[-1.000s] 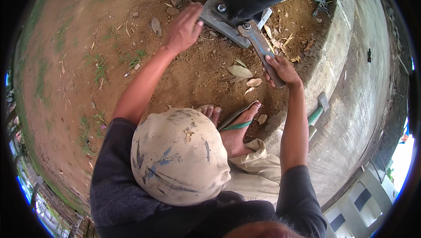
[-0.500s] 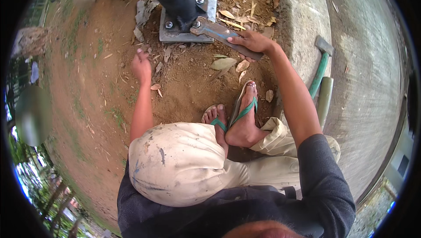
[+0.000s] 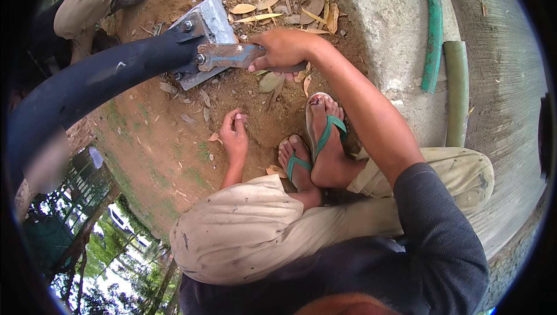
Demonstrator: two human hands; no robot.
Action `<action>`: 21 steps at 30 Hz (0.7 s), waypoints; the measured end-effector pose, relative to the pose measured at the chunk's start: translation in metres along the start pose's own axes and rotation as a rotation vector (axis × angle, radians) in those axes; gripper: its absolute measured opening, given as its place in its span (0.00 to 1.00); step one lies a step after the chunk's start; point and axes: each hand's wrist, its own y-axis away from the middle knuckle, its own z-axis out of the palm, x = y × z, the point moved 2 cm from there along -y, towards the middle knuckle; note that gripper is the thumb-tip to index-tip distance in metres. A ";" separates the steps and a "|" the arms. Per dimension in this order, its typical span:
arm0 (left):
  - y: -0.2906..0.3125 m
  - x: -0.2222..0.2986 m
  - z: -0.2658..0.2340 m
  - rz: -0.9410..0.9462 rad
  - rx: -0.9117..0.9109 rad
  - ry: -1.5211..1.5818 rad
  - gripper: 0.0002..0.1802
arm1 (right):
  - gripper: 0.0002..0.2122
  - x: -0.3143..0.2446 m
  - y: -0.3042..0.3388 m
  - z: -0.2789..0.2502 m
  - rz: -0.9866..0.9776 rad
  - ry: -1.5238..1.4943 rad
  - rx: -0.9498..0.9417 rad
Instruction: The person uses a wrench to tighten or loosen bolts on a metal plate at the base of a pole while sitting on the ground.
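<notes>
My right hand (image 3: pixel 284 51) is closed around the handle of a flat, rusty steel wrench (image 3: pixel 229 57) with blue paint marks. The wrench's jaw sits at a bolt nut (image 3: pixel 200 59) on the base of a curved black pipe post (image 3: pixel 116 62). Under the post is a grey base block (image 3: pixel 216 22), and a second bolt nut (image 3: pixel 188 25) shows on its far side. My left hand (image 3: pixel 234 138) hovers over the dirt below the block, fingers loosely bent, with nothing visible in it.
A hammer with a green handle (image 3: pixel 433 42) and an olive tube-like piece (image 3: pixel 456 91) lie on the concrete at right. Another person's leg (image 3: pixel 87 12) is at upper left. Dry leaves (image 3: pixel 313 6) litter the dirt by the concrete kerb (image 3: pixel 371 19). My sandalled feet are below the wrench.
The view has turned, so the post now stretches left across it. My right hand keeps its hold on the wrench at the same nut. My left hand has come closer to my feet.
</notes>
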 end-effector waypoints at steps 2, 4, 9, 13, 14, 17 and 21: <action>0.001 0.013 -0.002 -0.040 -0.006 -0.041 0.12 | 0.29 -0.001 0.005 -0.002 -0.038 0.089 0.087; 0.000 0.021 -0.001 -0.065 -0.033 -0.090 0.12 | 0.31 0.021 -0.012 0.009 -0.145 0.288 0.253; -0.013 0.032 0.000 -0.224 -0.326 -0.075 0.13 | 0.21 0.015 -0.003 0.010 -0.155 0.316 0.295; -0.023 0.081 -0.002 -0.491 -0.815 -0.069 0.17 | 0.18 0.017 -0.009 0.017 -0.174 0.252 0.348; -0.027 0.092 0.005 -0.530 -0.944 -0.041 0.18 | 0.18 0.023 -0.006 0.016 -0.143 0.249 0.355; -0.025 0.114 0.000 -0.591 -1.153 0.087 0.20 | 0.18 0.025 -0.006 0.023 -0.145 0.192 0.331; -0.026 0.119 -0.008 -0.556 -1.055 0.084 0.23 | 0.15 0.017 -0.001 0.017 -0.137 0.134 0.249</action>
